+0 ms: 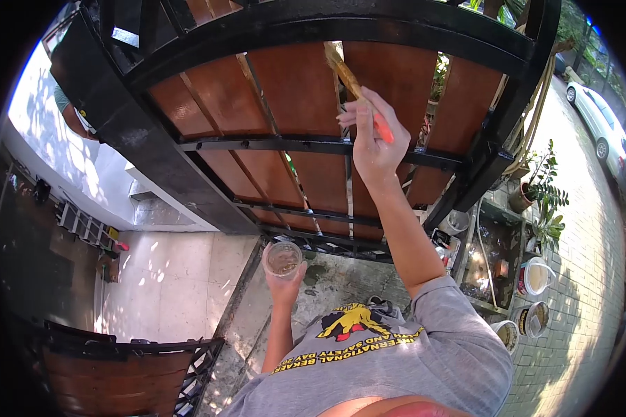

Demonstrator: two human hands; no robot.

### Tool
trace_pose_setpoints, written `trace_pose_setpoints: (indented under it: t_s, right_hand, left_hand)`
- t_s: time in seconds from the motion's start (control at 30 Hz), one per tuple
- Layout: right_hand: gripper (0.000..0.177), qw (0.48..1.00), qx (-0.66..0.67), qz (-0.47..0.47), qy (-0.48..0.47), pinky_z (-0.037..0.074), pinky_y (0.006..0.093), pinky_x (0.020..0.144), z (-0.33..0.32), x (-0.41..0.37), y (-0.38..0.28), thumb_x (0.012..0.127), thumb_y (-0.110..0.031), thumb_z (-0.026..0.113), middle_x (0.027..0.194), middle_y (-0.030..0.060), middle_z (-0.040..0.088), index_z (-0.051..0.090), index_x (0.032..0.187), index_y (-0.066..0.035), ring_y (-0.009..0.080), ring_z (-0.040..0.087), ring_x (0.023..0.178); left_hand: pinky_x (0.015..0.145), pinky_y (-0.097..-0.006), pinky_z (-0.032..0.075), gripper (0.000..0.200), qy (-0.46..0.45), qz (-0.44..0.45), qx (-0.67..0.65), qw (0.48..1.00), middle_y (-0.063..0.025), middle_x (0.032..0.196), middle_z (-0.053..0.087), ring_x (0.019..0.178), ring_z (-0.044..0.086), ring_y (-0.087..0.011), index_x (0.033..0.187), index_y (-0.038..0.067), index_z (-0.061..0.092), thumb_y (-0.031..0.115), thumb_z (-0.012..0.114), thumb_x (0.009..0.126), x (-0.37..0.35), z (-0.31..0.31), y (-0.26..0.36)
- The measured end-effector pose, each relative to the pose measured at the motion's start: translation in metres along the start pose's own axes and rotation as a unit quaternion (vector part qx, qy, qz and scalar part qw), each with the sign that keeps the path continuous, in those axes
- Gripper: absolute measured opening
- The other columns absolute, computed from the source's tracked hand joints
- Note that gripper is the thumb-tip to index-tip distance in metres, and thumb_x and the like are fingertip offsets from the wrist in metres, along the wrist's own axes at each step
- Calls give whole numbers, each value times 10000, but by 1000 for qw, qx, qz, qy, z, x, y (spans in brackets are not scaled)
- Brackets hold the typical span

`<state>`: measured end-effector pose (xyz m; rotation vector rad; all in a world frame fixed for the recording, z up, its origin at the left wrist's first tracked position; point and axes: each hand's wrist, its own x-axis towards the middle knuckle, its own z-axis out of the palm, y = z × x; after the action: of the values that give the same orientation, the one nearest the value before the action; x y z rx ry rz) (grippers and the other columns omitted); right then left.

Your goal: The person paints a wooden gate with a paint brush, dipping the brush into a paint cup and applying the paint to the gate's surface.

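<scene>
My right hand [377,135] is raised and closed around the handle of a paintbrush [348,75], whose orange-red end shows below the fingers. The bristles are up at the edge of a brown panel [295,83], beside a narrow gap in the black-framed gate [327,31]. Lower down, my left hand [284,283] holds a clear plastic cup [283,259] by its side. A little brownish, see-through liquid shows inside the cup. The panels look glossy in places.
Several buckets, among them a white one [535,276], stand on the right by potted plants [551,198]. A white car [599,125] is parked on the paving. At left are a stepladder [83,226], a step [156,208] and another person's arm [76,121]. A second brown gate section [115,382] is at lower left.
</scene>
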<state>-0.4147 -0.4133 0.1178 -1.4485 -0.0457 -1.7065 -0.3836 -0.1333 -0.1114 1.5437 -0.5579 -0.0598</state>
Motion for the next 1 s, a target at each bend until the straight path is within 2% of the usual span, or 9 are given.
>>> trace_pose_setpoints:
  t_s: [0.33,0.37,0.5,0.6,0.63,0.73,0.83,0.93,1.0]
  right_hand:
    - [291,995,-24,-79,-62,615,284,705,-1,12,11,1054,-87,583,917,164,746,598,1288,84,173,738,758]
    - [267,992,-45,-111,-50,605,265,652,2,9,17,1049,-88,590,870,149,743,615,1255,79,157,731,710]
    - [227,997,-36,36,-65,587,249,576,-19,-11,17,1053,-111,586,777,124,723,652,1176,68,137,713,626]
    - [165,992,-23,96,-85,577,259,571,-27,4,6,1014,-92,639,748,117,714,667,1105,43,136,717,619]
    - [188,991,16,104,-84,581,256,579,-26,14,-1,1022,-110,636,764,119,720,671,1121,45,129,717,634]
    - [223,990,131,-5,-42,584,251,585,-10,46,1,1025,-122,638,764,120,713,667,1149,61,128,719,645]
    - [247,992,104,21,-67,584,250,587,-16,48,1,1031,-134,636,768,122,707,668,1159,75,131,716,651]
    - [287,965,61,214,-137,607,276,613,-47,22,2,1065,-172,585,845,151,718,653,1196,74,171,723,688]
    - [288,962,68,220,-146,613,292,618,-55,17,5,1067,-170,581,856,158,716,649,1198,77,180,724,702]
  left_hand:
    - [974,-353,520,1006,-13,-28,-18,999,-105,1204,631,1099,630,-205,1538,55,319,74,909,723,-13,65,-10]
    - [979,-355,519,1010,-14,-28,-21,999,-103,1203,632,1099,630,-204,1538,56,319,82,912,721,-13,72,-9]
    - [991,-356,515,1008,-8,-16,-15,1000,-101,1208,631,1110,629,-206,1535,56,325,111,917,721,-20,82,-6]
    - [997,-361,514,995,6,-24,-11,1000,-105,1214,628,1120,627,-211,1529,51,336,117,916,724,-22,84,-2]
    - [998,-362,513,989,9,-19,-6,1000,-106,1214,628,1121,626,-212,1527,49,338,117,914,726,-22,85,-4]
    - [1002,-364,510,975,8,-6,14,1000,-108,1214,627,1123,625,-215,1524,45,342,114,908,733,-11,85,-4]
    - [1004,-361,505,974,2,2,22,1000,-113,1213,625,1123,623,-214,1525,40,339,108,907,737,-6,95,6]
    - [1006,-358,505,984,-7,23,44,999,-114,1221,625,1135,620,-211,1530,39,335,109,909,734,-5,104,6]
    - [1014,-357,502,989,-24,11,16,1000,-111,1231,624,1143,619,-210,1533,38,334,113,910,732,-5,111,2]
